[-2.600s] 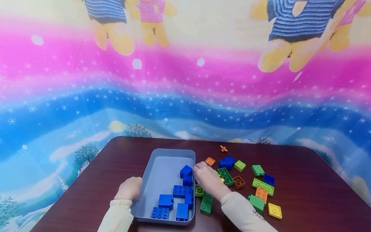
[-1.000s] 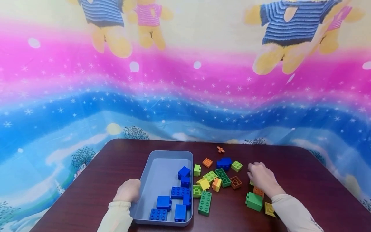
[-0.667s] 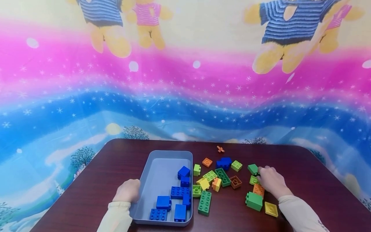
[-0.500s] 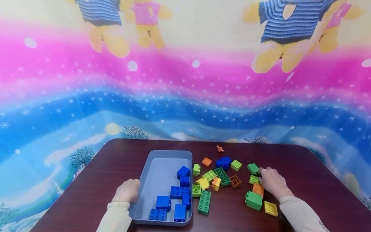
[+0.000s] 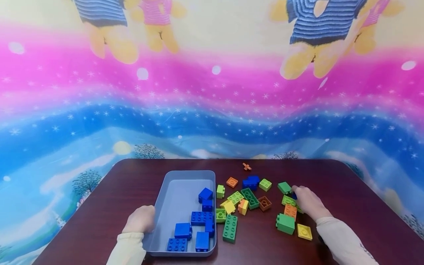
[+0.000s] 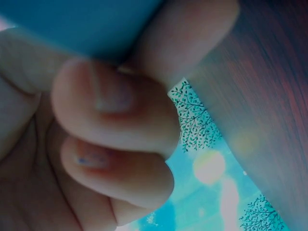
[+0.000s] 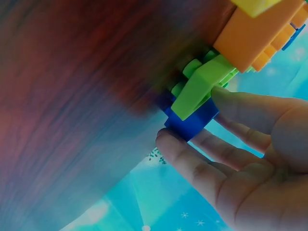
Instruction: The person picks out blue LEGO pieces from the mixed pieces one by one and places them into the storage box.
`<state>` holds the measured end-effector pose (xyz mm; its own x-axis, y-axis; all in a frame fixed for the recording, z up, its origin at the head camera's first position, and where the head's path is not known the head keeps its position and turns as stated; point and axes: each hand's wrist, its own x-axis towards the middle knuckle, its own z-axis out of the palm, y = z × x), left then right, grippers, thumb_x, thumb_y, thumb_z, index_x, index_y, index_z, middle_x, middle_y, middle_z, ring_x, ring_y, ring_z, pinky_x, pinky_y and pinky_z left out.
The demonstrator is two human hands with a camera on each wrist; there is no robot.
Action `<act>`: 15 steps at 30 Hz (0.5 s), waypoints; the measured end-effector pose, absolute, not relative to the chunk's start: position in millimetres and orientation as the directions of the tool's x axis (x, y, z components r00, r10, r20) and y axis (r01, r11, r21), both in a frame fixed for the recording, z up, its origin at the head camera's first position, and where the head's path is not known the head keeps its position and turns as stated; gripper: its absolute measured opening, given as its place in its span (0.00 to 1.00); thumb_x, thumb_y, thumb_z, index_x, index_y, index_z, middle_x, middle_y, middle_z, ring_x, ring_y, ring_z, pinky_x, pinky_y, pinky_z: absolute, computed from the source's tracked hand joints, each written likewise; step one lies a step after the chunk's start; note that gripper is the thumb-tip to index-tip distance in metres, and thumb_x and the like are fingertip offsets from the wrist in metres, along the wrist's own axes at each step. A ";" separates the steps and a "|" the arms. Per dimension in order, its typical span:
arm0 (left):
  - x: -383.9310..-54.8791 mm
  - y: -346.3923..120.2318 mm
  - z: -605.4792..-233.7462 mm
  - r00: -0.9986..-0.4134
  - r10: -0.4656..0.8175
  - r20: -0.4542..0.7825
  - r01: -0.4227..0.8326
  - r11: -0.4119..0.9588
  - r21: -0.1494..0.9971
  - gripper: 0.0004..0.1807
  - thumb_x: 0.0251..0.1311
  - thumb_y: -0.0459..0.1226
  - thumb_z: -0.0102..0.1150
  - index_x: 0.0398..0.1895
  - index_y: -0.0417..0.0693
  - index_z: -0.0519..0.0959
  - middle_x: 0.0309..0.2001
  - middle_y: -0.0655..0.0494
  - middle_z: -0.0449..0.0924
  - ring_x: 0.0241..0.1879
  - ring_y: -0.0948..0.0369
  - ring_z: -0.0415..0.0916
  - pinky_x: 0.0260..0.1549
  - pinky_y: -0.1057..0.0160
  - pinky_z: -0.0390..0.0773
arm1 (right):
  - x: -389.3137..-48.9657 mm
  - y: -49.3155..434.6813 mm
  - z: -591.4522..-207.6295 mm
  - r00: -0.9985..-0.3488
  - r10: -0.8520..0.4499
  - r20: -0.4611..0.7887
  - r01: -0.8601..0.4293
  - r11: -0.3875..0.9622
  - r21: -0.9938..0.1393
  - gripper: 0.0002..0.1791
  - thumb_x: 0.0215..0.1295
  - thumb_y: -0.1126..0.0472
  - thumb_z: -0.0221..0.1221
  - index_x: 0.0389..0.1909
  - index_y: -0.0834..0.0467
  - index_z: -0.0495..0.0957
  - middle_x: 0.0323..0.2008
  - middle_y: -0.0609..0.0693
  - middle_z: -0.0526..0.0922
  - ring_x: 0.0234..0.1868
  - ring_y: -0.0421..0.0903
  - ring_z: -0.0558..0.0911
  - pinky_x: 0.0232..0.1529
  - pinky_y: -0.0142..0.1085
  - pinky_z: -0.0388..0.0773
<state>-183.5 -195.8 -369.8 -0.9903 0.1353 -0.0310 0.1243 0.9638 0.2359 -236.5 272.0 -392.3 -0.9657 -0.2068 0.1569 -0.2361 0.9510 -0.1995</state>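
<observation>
My left hand [image 5: 140,219] grips the left rim of a grey-blue tray [image 5: 172,206]; in the left wrist view its curled fingers [image 6: 115,120] press against the tray's edge [image 6: 82,24]. My right hand [image 5: 308,200] is at the right-hand group of bricks, pinching a small blue toy brick [image 7: 190,125] between thumb and fingers. A lime brick [image 7: 204,89] lies right against the blue one, beside the thumb. In the head view my fingers mostly hide the blue brick. Several blue bricks [image 5: 183,230] lie in the tray's right and near parts.
Around my right hand lie a green brick [image 5: 284,188], an orange brick [image 5: 290,211], a larger green brick [image 5: 285,223] and a yellow piece [image 5: 304,232]. More mixed bricks, including joined blue ones [image 5: 250,183], lie right of the tray on the dark table [image 5: 258,243].
My right hand has gone from the tray's right edge to the right-hand bricks, where it now pinches the blue brick. The left hand keeps its hold on the tray.
</observation>
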 end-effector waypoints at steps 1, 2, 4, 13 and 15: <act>-183.6 -196.2 -370.0 -0.990 0.135 -0.029 0.124 0.964 0.236 0.11 0.38 0.18 0.49 0.14 0.41 0.65 0.14 0.52 0.58 0.16 0.59 0.56 0.14 0.64 0.61 | -236.7 271.8 -391.4 -0.967 -0.206 0.153 -0.235 0.950 -0.208 0.14 0.50 0.77 0.56 0.40 0.72 0.72 0.30 0.63 0.74 0.29 0.52 0.74 0.25 0.40 0.73; -183.6 -196.6 -370.1 -0.991 0.133 -0.030 0.122 0.964 0.237 0.11 0.38 0.18 0.49 0.14 0.41 0.65 0.14 0.52 0.59 0.16 0.59 0.56 0.15 0.64 0.61 | -237.0 271.8 -390.8 -0.966 -0.208 0.151 -0.237 0.947 -0.215 0.14 0.50 0.78 0.56 0.41 0.72 0.71 0.30 0.63 0.74 0.29 0.52 0.74 0.24 0.40 0.72; -183.6 -197.2 -370.8 -0.991 0.132 -0.024 0.123 0.964 0.234 0.11 0.37 0.18 0.49 0.14 0.41 0.65 0.14 0.52 0.59 0.16 0.59 0.56 0.14 0.63 0.61 | -237.8 272.3 -390.8 -0.965 -0.210 0.155 -0.241 0.945 -0.222 0.15 0.50 0.79 0.54 0.41 0.73 0.72 0.31 0.64 0.75 0.29 0.52 0.74 0.24 0.39 0.72; -185.4 -197.8 -373.9 -0.991 0.134 0.010 0.133 0.965 0.226 0.11 0.35 0.19 0.50 0.13 0.42 0.66 0.14 0.52 0.61 0.16 0.59 0.59 0.14 0.62 0.63 | -237.8 275.0 -391.7 -0.961 -0.213 0.176 -0.252 0.937 -0.242 0.16 0.48 0.82 0.52 0.41 0.72 0.72 0.31 0.64 0.74 0.28 0.51 0.74 0.23 0.38 0.71; -185.7 -197.5 -373.5 -0.991 0.135 0.006 0.133 0.965 0.227 0.11 0.35 0.19 0.50 0.13 0.41 0.66 0.14 0.52 0.61 0.16 0.59 0.59 0.14 0.62 0.63 | -237.3 276.0 -391.5 -0.960 -0.209 0.185 -0.251 0.937 -0.244 0.17 0.47 0.82 0.53 0.41 0.72 0.72 0.31 0.64 0.74 0.29 0.52 0.74 0.23 0.38 0.71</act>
